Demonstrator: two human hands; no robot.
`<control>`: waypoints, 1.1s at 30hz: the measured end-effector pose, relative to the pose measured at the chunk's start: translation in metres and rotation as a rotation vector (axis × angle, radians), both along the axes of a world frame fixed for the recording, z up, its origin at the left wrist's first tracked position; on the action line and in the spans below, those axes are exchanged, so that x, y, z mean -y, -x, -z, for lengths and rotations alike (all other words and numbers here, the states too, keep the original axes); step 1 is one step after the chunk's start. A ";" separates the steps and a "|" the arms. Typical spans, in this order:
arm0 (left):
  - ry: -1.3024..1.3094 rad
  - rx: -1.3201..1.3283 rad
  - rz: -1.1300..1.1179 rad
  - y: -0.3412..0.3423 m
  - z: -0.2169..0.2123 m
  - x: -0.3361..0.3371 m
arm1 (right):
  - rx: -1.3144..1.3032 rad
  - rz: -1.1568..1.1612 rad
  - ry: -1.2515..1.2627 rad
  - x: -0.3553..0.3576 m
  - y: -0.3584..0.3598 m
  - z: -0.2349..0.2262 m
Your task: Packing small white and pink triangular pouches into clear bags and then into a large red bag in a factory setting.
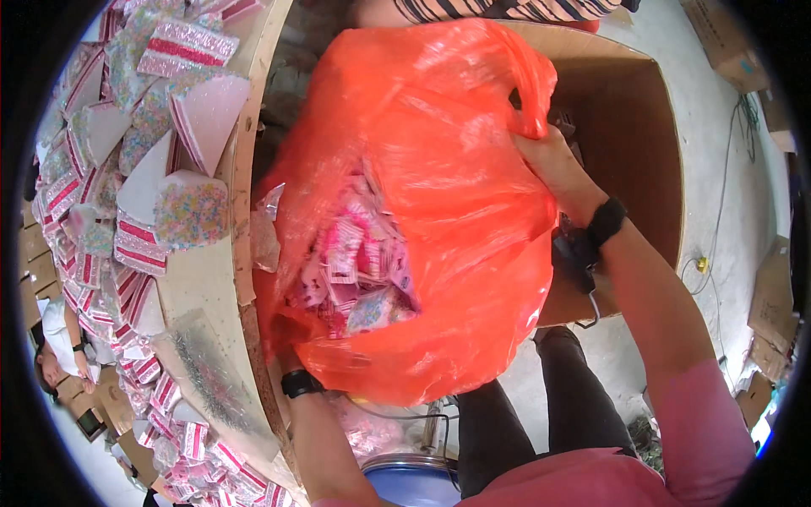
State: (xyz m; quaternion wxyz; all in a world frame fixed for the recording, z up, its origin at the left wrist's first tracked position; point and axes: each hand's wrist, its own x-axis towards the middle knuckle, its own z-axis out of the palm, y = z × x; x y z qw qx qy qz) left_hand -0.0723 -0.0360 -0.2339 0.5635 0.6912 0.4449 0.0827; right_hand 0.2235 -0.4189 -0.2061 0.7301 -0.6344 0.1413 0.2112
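Note:
A large, full red plastic bag (456, 279) fills the middle of the view, its top gaping toward the left. Through the opening show pink and white glittery pieces (359, 253), packed close together. My right hand (545, 160) is closed on a loop of the bag at its upper right. At the lower left edge my left hand (285, 359) holds the bag, with red plastic covering most of its fingers. On the table to the left lies a heap of cake-slice-shaped pieces (190, 46), white with glittery pink bands and pastel sprinkles.
The wooden table edge (247, 321) runs down beside the bag. An open cardboard box (629, 152) stands behind it on the right. Below are a blue round container (410, 486) and my legs. A cable (718, 228) crosses the floor. Another person's striped clothing (507, 8) shows at the top.

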 end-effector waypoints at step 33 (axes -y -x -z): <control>0.333 0.104 -0.469 0.102 0.033 -0.041 | 1.091 -0.455 0.475 -0.170 0.015 -0.052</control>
